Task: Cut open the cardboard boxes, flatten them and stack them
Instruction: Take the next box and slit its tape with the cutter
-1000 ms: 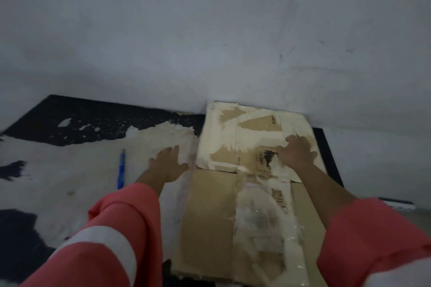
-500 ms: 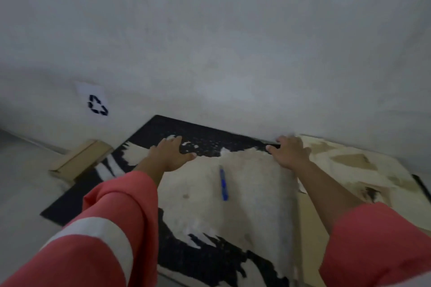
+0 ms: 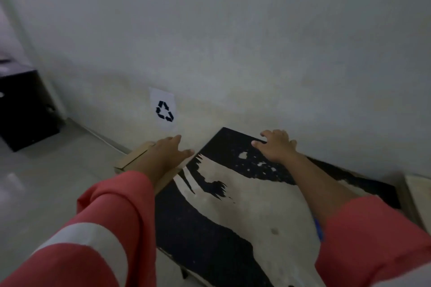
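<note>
small cardboard box (image 3: pixel 131 159) lies flat on floor by wall | recycling sign (image 3: pixel 164 110) on wall above | left hand (image 3: pixel 166 155) over box, grip wide, fingers straight | right hand (image 3: pixel 276 148) on far edge of worn black mat (image 3: pixel 233 212), grip wide, fingers spread | blue pen-like tool (image 3: pixel 318 228) beside right sleeve | flattened cardboard (image 3: pixel 419 193) at right edge

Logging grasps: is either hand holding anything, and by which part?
Nothing held: left hand open over the cardboard box, right hand spread on the black mat.
</note>
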